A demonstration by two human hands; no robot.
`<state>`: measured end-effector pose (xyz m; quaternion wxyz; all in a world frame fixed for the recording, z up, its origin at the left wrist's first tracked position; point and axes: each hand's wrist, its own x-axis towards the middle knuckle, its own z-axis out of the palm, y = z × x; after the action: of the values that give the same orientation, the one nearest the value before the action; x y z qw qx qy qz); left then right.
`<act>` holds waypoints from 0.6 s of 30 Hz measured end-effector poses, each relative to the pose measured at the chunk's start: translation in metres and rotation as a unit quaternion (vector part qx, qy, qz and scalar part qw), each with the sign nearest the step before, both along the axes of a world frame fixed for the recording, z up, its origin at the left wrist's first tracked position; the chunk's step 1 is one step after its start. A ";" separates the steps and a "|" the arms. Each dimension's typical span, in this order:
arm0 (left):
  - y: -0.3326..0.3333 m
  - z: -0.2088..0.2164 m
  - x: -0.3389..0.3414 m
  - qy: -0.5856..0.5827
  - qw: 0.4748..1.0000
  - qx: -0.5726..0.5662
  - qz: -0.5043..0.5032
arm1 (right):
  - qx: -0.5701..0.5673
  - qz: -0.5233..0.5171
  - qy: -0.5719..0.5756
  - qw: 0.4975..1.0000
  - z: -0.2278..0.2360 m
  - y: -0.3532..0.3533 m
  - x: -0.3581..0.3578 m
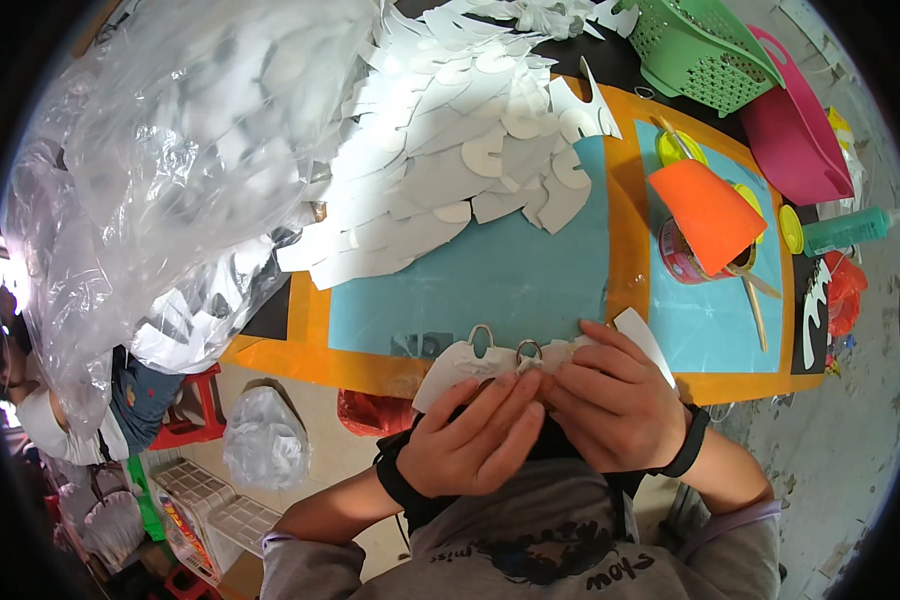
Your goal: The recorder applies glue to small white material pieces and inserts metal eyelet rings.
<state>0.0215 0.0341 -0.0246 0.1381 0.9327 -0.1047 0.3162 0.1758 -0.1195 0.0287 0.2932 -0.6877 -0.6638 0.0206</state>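
Close to my body, at the table's near edge, both hands grip a white flat piece (438, 376) that looks like leather or foam sheet. My left hand (475, 435) is closed, its fingers pinching the piece from the left. From the other side my right hand (618, 405) pinches it too, with the fingertips of both hands almost meeting. One metal ring (482, 329) stands up from the piece's upper edge. A second metal ring (529, 343) sits right at my fingertips. My fingers cover the middle of the piece.
A big heap of white cut pieces (440, 150) covers the table's far middle. Clear plastic bags (200, 130) bulge at the left. On the right stand a glue can (682, 255) under an orange sheet (708, 212), a green bottle (845, 232), and green (705, 55) and pink baskets (792, 130).
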 end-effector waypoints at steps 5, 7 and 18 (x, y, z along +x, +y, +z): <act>-0.009 -0.015 -0.007 0.021 0.996 0.056 0.066 | 0.020 -0.010 0.085 0.996 -0.001 -0.001 0.005; -0.014 -0.013 -0.006 0.024 0.995 0.061 0.082 | 0.020 -0.017 0.103 0.994 0.004 -0.003 0.007; -0.022 -0.014 0.003 -0.030 0.981 0.133 0.141 | 0.036 -0.227 0.200 0.952 0.004 0.018 -0.017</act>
<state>0.0246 0.0118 -0.0388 -0.0360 0.9383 -0.0168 0.3434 0.1592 -0.1012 0.0328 0.4414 -0.7913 -0.4179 0.0666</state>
